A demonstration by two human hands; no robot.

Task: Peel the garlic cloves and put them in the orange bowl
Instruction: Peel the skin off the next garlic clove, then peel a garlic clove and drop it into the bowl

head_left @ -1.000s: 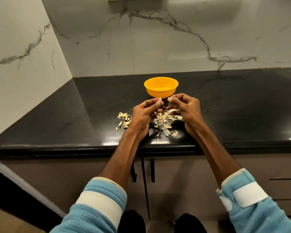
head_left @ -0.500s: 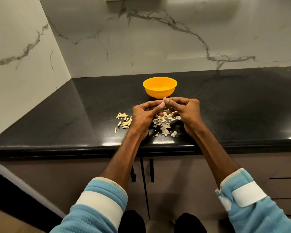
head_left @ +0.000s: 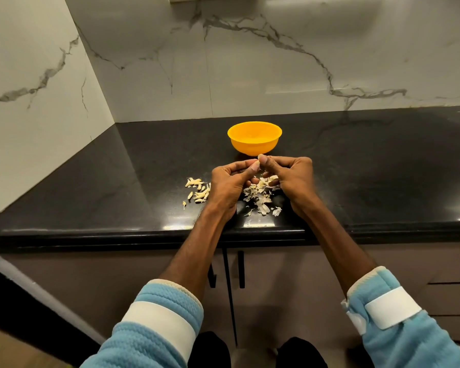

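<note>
Garlic cloves point(head_left: 198, 191): a small loose heap on the black bench, left of both hands and short of the bowl; one stray piece lies nearer the front edge.
Left hand point(head_left: 227, 181): over the bench just right of the heap, fingers curled, thumb and forefinger tips pinching a pale bit.
Pale bit point(head_left: 257, 162): gripped between the fingertips of both hands, just in front of the bowl; too small to tell clove from skin.
Orange bowl point(head_left: 254, 144): upright on the bench, just behind the hands.
Skins point(head_left: 262, 197): papery white scraps scattered on the bench beneath and between the two hands.
Right hand point(head_left: 295, 179): fingers curled, thumb tip meeting the left thumb on the pale bit.
Bench point(head_left: 104, 197): dark and glossy, running into a corner of white veined wall point(head_left: 276, 75).
Sleeves point(head_left: 157, 322): blue, with a white band on each forearm.
</note>
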